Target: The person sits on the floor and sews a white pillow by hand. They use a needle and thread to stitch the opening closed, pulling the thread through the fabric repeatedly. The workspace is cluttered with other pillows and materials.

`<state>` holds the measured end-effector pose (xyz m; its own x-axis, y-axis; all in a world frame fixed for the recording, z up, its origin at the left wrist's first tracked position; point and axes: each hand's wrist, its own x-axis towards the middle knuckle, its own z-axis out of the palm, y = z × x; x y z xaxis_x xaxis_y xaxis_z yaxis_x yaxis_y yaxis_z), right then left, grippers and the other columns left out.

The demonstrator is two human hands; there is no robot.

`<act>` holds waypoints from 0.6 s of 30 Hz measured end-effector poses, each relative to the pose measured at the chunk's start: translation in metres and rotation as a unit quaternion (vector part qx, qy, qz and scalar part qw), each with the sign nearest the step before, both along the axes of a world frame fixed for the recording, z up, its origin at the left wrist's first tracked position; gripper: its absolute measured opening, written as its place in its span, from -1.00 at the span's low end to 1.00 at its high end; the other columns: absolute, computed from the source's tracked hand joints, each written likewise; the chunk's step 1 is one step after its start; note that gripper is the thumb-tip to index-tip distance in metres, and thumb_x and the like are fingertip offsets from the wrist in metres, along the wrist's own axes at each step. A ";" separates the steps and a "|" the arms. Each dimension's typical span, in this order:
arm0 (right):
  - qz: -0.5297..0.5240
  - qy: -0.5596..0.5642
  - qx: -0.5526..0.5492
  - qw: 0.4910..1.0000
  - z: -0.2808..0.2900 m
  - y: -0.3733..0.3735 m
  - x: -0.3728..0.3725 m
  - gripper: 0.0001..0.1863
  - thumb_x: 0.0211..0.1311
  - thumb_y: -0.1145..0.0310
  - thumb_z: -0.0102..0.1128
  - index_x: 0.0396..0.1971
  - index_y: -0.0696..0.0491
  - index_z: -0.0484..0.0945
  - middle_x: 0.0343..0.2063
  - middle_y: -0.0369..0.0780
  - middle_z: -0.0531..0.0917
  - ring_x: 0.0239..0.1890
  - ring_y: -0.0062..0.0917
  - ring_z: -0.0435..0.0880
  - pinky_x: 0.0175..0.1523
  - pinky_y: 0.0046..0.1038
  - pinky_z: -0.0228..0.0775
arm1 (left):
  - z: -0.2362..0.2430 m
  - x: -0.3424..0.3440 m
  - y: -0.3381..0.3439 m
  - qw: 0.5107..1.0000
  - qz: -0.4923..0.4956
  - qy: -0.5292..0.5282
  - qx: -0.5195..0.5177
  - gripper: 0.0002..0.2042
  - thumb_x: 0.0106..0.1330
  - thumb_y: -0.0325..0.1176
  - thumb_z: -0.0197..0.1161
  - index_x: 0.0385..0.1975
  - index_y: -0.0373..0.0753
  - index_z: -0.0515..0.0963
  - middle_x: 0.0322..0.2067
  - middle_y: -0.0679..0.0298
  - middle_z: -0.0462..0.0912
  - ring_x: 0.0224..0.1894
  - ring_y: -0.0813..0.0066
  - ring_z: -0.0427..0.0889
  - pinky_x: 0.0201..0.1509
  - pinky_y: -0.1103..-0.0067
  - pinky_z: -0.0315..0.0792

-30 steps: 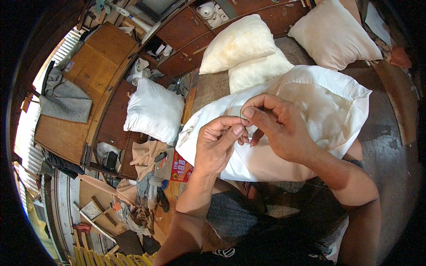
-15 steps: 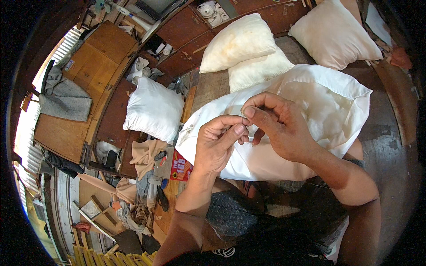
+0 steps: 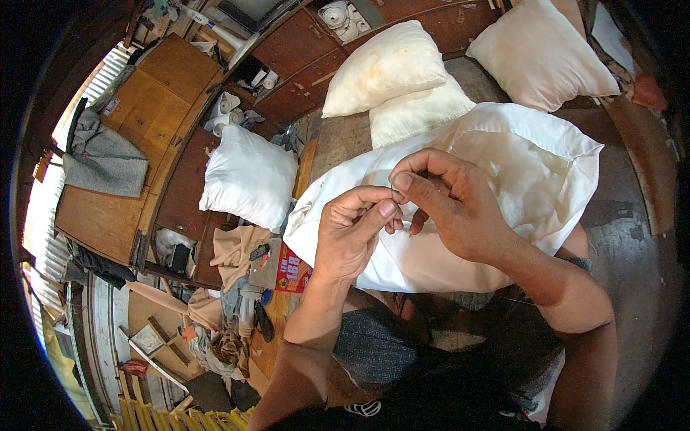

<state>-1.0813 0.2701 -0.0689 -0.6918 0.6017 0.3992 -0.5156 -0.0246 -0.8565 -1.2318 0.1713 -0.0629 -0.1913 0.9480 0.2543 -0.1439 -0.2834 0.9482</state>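
Note:
A white cushion (image 3: 431, 262), open at its far end with pale stuffing (image 3: 503, 161) showing, lies across my lap. Above it my two hands meet, fingertips almost touching. Between thumb and forefinger, my left hand (image 3: 356, 226) pinches a thin dark needle (image 3: 392, 192) that stands roughly upright. My right hand (image 3: 453, 205) is closed in a pinch just above the needle's upper end. Whatever lies in its fingertips, perhaps thread, is too fine to make out.
Two cream cushions (image 3: 388, 68) are stacked beyond the white one. Another cushion (image 3: 543, 57) sits at the far right, and a white one (image 3: 250, 176) on the left. Wooden cabinets (image 3: 172, 93) line the left side. A red box (image 3: 291, 269) and crumpled cloth lie near my left forearm.

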 end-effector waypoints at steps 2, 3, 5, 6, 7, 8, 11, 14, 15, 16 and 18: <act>0.000 0.002 0.000 1.000 0.000 0.000 0.000 -0.76 0.35 0.26 0.07 -0.23 0.15 0.50 -0.43 -0.31 0.58 -0.43 -0.75 0.56 -0.46 -0.67 0.46 | 0.000 0.000 0.000 1.000 0.002 -0.002 -0.001 -0.88 0.28 -0.54 0.17 -0.22 -0.37 0.56 -0.28 0.15 0.66 -0.39 0.54 0.58 -0.30 0.65 0.42; 0.000 0.003 0.000 1.000 0.000 0.000 -0.001 -0.76 0.35 0.26 0.07 -0.23 0.15 0.50 -0.43 -0.31 0.58 -0.43 -0.75 0.56 -0.46 -0.67 0.46 | 0.000 0.001 0.000 1.000 0.004 -0.003 -0.001 -0.88 0.28 -0.54 0.17 -0.22 -0.37 0.56 -0.28 0.15 0.66 -0.39 0.54 0.58 -0.30 0.65 0.41; -0.004 0.004 0.003 1.000 0.000 0.000 0.000 -0.76 0.35 0.26 0.08 -0.23 0.15 0.50 -0.43 -0.31 0.59 -0.43 -0.75 0.56 -0.46 -0.67 0.45 | 0.000 0.001 0.000 1.000 0.006 -0.003 -0.001 -0.88 0.28 -0.54 0.17 -0.22 -0.37 0.56 -0.28 0.16 0.66 -0.39 0.55 0.58 -0.30 0.65 0.41; -0.006 0.005 0.004 1.000 0.000 0.000 0.000 -0.76 0.35 0.26 0.08 -0.23 0.15 0.50 -0.44 -0.31 0.59 -0.42 -0.75 0.56 -0.46 -0.67 0.45 | 0.000 0.001 0.000 1.000 0.005 -0.001 0.000 -0.88 0.28 -0.54 0.17 -0.22 -0.37 0.56 -0.28 0.16 0.66 -0.39 0.55 0.58 -0.30 0.65 0.41; -0.004 0.005 0.002 1.000 0.000 0.000 0.000 -0.76 0.34 0.26 0.08 -0.23 0.15 0.50 -0.43 -0.31 0.59 -0.42 -0.75 0.56 -0.46 -0.67 0.46 | 0.000 0.001 0.000 1.000 0.005 0.000 0.000 -0.88 0.28 -0.54 0.17 -0.22 -0.37 0.56 -0.29 0.17 0.66 -0.39 0.55 0.58 -0.30 0.65 0.41; -0.002 0.004 0.000 1.000 -0.001 0.000 0.000 -0.75 0.34 0.26 0.08 -0.23 0.16 0.50 -0.43 -0.31 0.59 -0.42 -0.75 0.56 -0.46 -0.67 0.46 | 0.000 0.001 0.000 1.000 0.006 -0.001 -0.001 -0.88 0.28 -0.54 0.18 -0.22 -0.37 0.56 -0.29 0.17 0.66 -0.39 0.55 0.58 -0.30 0.65 0.41; -0.004 -0.001 -0.002 1.000 -0.001 0.001 -0.001 -0.75 0.34 0.25 0.09 -0.23 0.16 0.50 -0.43 -0.31 0.59 -0.42 -0.74 0.56 -0.45 -0.67 0.46 | 0.001 0.002 0.000 1.000 0.006 -0.001 -0.002 -0.87 0.28 -0.54 0.18 -0.22 -0.38 0.56 -0.29 0.17 0.66 -0.39 0.55 0.57 -0.30 0.65 0.41; -0.010 -0.013 -0.002 1.000 0.000 0.000 0.000 -0.74 0.33 0.25 0.10 -0.23 0.17 0.51 -0.42 -0.30 0.60 -0.41 -0.74 0.57 -0.45 -0.67 0.47 | 0.000 0.001 0.000 1.000 0.002 0.002 -0.002 -0.87 0.28 -0.54 0.18 -0.21 -0.38 0.56 -0.28 0.17 0.65 -0.39 0.56 0.57 -0.29 0.65 0.41; -0.011 -0.017 -0.002 1.000 0.000 0.000 0.000 -0.74 0.33 0.25 0.11 -0.22 0.17 0.51 -0.42 -0.30 0.60 -0.41 -0.74 0.57 -0.45 -0.67 0.47 | 0.000 0.000 0.000 1.000 0.000 0.000 -0.001 -0.87 0.28 -0.54 0.18 -0.21 -0.38 0.56 -0.28 0.17 0.65 -0.38 0.56 0.57 -0.29 0.65 0.41; -0.010 -0.015 -0.006 1.000 0.000 0.000 0.000 -0.74 0.33 0.25 0.11 -0.22 0.17 0.51 -0.42 -0.30 0.60 -0.41 -0.74 0.57 -0.45 -0.67 0.47 | 0.000 0.000 0.000 1.000 -0.002 -0.001 0.000 -0.87 0.28 -0.54 0.18 -0.21 -0.38 0.56 -0.28 0.17 0.65 -0.38 0.56 0.57 -0.29 0.64 0.41; -0.009 -0.012 -0.012 1.000 0.000 -0.001 0.000 -0.74 0.32 0.25 0.11 -0.22 0.17 0.51 -0.41 -0.30 0.61 -0.41 -0.74 0.58 -0.44 -0.67 0.47 | 0.000 0.000 0.000 1.000 -0.001 -0.001 0.003 -0.87 0.28 -0.54 0.18 -0.21 -0.38 0.56 -0.27 0.16 0.65 -0.38 0.56 0.57 -0.28 0.65 0.41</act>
<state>-1.0814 0.2695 -0.0686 -0.6895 0.6240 0.3678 -0.4959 -0.0365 -0.8676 -1.2315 0.1714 -0.0630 -0.1896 0.9467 0.2604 -0.1472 -0.2896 0.9458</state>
